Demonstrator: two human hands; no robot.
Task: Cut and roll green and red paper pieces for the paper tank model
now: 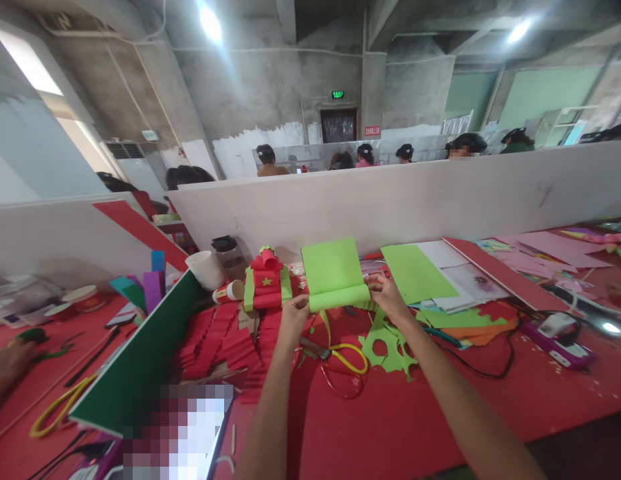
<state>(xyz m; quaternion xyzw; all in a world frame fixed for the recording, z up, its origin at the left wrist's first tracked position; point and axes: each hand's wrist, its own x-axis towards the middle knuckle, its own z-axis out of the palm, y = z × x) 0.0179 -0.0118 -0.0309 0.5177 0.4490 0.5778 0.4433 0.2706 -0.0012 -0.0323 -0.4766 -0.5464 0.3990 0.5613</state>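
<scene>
Between my two hands a sheet of green paper (333, 267) is held up over the table, its near edge curled into a roll. My left hand (294, 315) pinches the left end of that roll. At its right end, the fingers of my right hand (385, 293) are closed on the paper. Below lie scissors with yellow handles (351, 359) and green paper scraps (389, 348) with cut-out holes. Just left of my left hand stands a red and green paper model (267, 283) with a star on it.
Folded red paper strips (210, 340) lie left of my arm beside a green divider board (145, 357). A phone or tablet screen (200, 433) is at the lower left. More green paper (415, 270) and a purple power strip (557, 343) sit to the right. A co-worker's hand (15, 360) shows at far left.
</scene>
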